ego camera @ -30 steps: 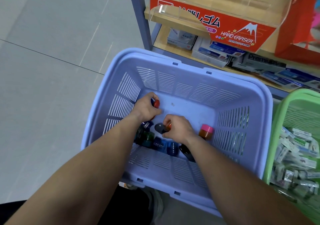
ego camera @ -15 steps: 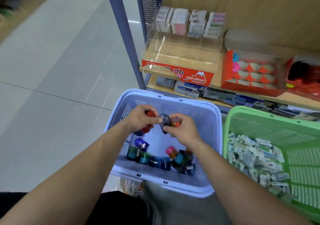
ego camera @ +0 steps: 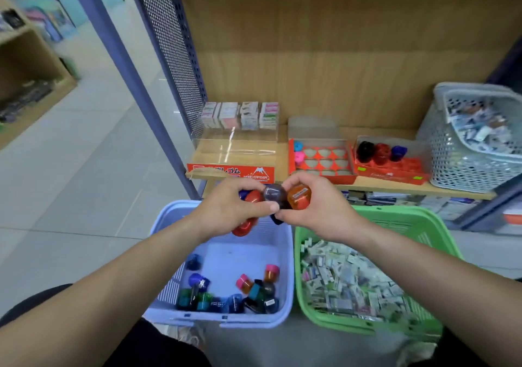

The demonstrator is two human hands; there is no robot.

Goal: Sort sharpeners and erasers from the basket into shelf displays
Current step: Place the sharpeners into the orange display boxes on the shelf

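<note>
My left hand (ego camera: 228, 211) grips several red sharpeners (ego camera: 245, 227) above the lilac basket (ego camera: 285, 267). My right hand (ego camera: 316, 211) holds an orange sharpener (ego camera: 298, 196), and a dark round sharpener (ego camera: 275, 194) sits pinched between both hands. Several more coloured sharpeners (ego camera: 254, 290) lie at the near end of the lilac basket. On the shelf stand a red tray with heart-shaped slots (ego camera: 320, 163) and a red tray (ego camera: 395, 169) holding three sharpeners. A clear eraser display (ego camera: 234, 154) stands at the shelf's left.
A green basket (ego camera: 418, 231) full of wrapped erasers sits right of the lilac one. A grey perforated basket (ego camera: 466, 166) stands on the shelf's right end. A blue upright post (ego camera: 135, 84) and mesh panel border the shelf on the left. Tiled floor lies left.
Both hands have lifted the sharpeners up out of the lilac basket toward the shelf edge. The view has tilted up, showing more of the shelf.
</note>
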